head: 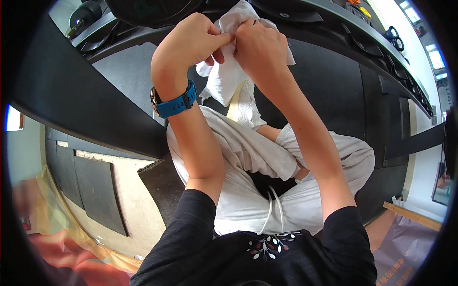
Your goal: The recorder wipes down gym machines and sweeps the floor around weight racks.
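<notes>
A crumpled white cloth hangs between my hands, close to a long black rack with a metal edge. My left hand, with a blue-strapped watch on its wrist, pinches the cloth between thumb and fingers. Touching it on the right, my right hand is closed on the same cloth, knuckles up. Part of the cloth rises behind both hands and its lower end dangles above my shoe. The fingertips of my right hand are hidden.
The black rack curves across in front of me, with dumbbell-like round black weights at its top. A wide black upright stands at left. Black scissor-like handles lie at upper right. Loose black mats cover part of the floor.
</notes>
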Demonstrator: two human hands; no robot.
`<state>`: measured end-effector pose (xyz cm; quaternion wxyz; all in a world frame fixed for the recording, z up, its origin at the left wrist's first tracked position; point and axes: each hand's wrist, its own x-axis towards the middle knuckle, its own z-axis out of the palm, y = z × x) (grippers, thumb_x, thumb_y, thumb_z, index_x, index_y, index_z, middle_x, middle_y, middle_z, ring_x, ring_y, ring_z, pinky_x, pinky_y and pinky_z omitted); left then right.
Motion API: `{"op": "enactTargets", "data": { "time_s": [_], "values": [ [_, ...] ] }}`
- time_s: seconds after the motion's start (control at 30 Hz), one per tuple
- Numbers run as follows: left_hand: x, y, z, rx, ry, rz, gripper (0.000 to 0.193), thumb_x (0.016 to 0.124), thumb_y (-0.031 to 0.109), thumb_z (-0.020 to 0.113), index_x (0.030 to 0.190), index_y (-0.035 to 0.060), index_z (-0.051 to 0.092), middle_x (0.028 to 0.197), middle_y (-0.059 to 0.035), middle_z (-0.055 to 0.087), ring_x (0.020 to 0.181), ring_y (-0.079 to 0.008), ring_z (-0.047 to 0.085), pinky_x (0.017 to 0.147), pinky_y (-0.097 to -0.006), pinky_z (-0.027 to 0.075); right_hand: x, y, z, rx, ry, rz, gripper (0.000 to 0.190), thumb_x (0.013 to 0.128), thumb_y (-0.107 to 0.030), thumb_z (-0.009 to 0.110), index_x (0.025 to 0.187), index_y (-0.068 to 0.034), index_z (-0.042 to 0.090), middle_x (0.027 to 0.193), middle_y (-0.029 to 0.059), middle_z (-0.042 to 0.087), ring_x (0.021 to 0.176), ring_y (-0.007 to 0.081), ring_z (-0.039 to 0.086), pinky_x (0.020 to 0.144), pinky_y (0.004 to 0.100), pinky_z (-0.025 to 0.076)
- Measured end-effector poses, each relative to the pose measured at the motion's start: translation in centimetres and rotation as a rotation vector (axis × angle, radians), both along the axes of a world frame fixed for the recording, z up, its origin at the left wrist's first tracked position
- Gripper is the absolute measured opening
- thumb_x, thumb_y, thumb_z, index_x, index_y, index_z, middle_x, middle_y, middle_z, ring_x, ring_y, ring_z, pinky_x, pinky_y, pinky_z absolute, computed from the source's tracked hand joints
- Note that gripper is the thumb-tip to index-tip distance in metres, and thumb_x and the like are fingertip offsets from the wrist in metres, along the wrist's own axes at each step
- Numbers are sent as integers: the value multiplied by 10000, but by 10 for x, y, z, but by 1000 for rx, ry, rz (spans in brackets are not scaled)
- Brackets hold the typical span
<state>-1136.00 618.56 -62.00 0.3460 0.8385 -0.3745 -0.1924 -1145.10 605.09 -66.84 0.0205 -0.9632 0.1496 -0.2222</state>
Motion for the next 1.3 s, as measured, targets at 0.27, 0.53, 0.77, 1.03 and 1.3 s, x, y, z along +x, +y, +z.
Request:
{"op": "enactTargets", "data": {
  "time_s": [0.27, 0.53, 0.77, 1.03, 1.3],
  "values": [
    [-4, -4, 2, 2, -11, -67, 396, 977, 296, 713, 752, -27, 761, 586, -60, 659, 473, -111, 583, 515, -255, 476, -26, -23, -15, 32, 60, 58, 275, 834, -177, 760, 1041, -18, 675, 814, 152, 755, 731, 348, 749, 704, 458, 597],
    [-18, -10, 10, -3, -12, -129, 403, 931, 264, 714, 664, -37, 715, 515, -52, 583, 429, -112, 549, 482, -267, 440, -65, -9, -8, 186, 11, 31, 547, 879, -205, 742, 1368, -65, 541, 737, 120, 721, 718, 340, 736, 672, 445, 587],
    [-29, -34, 8, 25, -78, -226, 401, 926, 260, 712, 663, -43, 715, 549, -76, 631, 469, -124, 614, 495, -252, 481, -82, -33, -22, 255, -121, 20, 771, 834, -168, 781, 1523, -130, 437, 833, 100, 741, 738, 322, 741, 679, 408, 586],
    [-97, -85, 21, -492, -53, -818, 390, 915, 316, 788, 708, 3, 680, 576, -40, 521, 508, -112, 496, 499, -256, 384, -103, -74, -97, 1391, -517, 252, 330, 975, -193, 670, 1262, -40, 610, 997, 61, 711, 850, 196, 717, 743, 295, 564],
    [-133, -127, -11, -602, -511, -387, 230, 730, 22, 753, 918, 38, 622, 747, -130, 636, 729, -365, 645, 633, -407, 500, -195, -126, -40, 1393, -986, -8, 341, 1027, -248, 623, 1276, -15, 606, 1116, 44, 667, 1000, 169, 672, 837, 301, 566]
  ]
}}
